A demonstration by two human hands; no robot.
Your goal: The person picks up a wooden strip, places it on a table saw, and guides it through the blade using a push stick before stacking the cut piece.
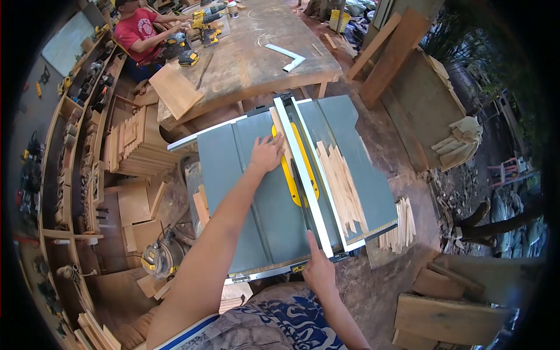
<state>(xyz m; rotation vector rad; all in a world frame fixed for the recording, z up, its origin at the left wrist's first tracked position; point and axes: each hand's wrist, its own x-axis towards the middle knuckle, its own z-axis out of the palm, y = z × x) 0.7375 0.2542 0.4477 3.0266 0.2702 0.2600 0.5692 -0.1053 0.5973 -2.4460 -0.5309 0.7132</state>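
Here, the left hand [267, 153] lies flat, fingers spread, pressing a narrow wood strip [279, 129] on the table saw [256, 198]; the strip's near end is hidden beneath it. The right hand [318, 269] touches the white fence [303, 175], its grip unclear. Cut slats [344, 186] lie right.

No lettering seems readable on the table saw [256, 198] or elsewhere

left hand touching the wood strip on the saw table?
Touching. The head view shows the left hand lying flat on the wood strip beside the fence on the table saw, no gap visible between palm and wood.
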